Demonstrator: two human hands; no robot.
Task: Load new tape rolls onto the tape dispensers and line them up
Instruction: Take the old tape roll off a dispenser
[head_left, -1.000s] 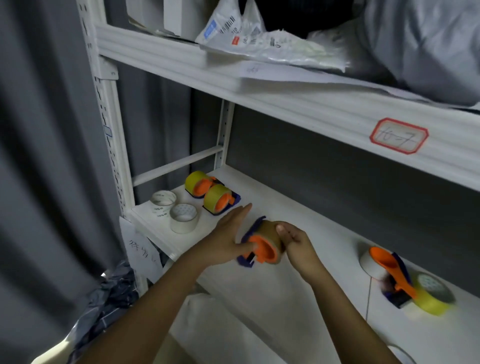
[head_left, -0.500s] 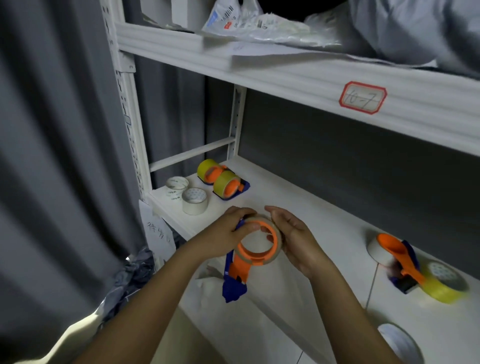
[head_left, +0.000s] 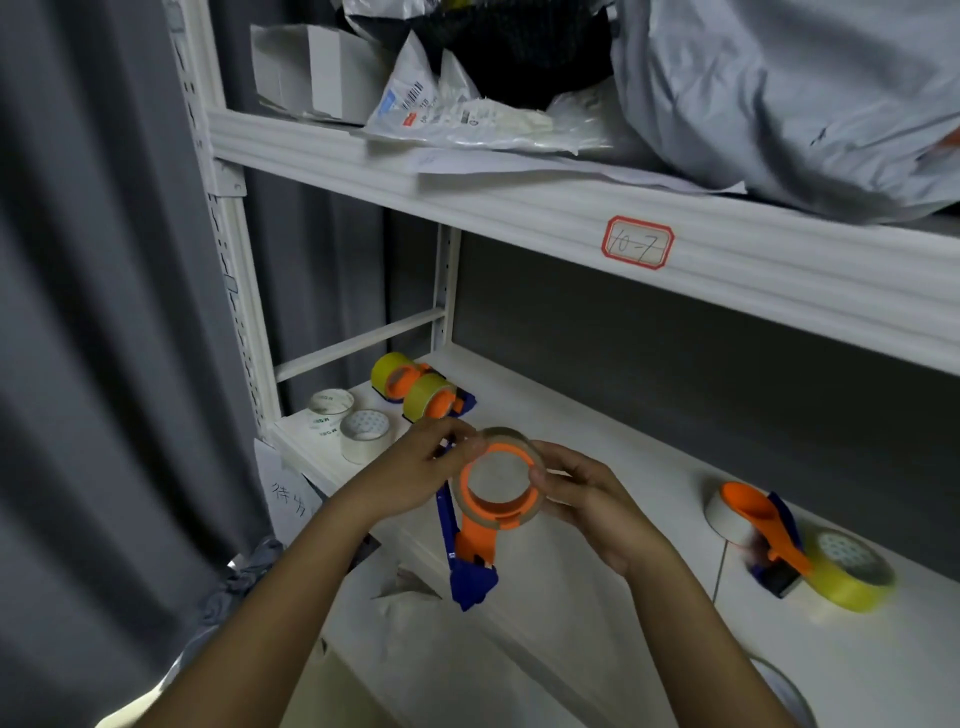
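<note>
I am gripping a tape dispenser (head_left: 475, 540) above the shelf's (head_left: 597, 597) front edge. My left hand (head_left: 415, 475) and right hand (head_left: 587, 499) are both pinching its tape roll (head_left: 530, 506).

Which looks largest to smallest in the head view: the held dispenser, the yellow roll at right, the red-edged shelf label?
1. Held dispenser, though nearest the camera.
2. Yellow roll.
3. Shelf label.

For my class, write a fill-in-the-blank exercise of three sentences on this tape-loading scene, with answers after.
1. The held dispenser has a blue handle and an ___ hub.
2. The two loaded dispensers at the shelf's far left carry ___ tape.
3. The red-bordered label reads 10-___.

Answers: orange; yellow; 7
</note>
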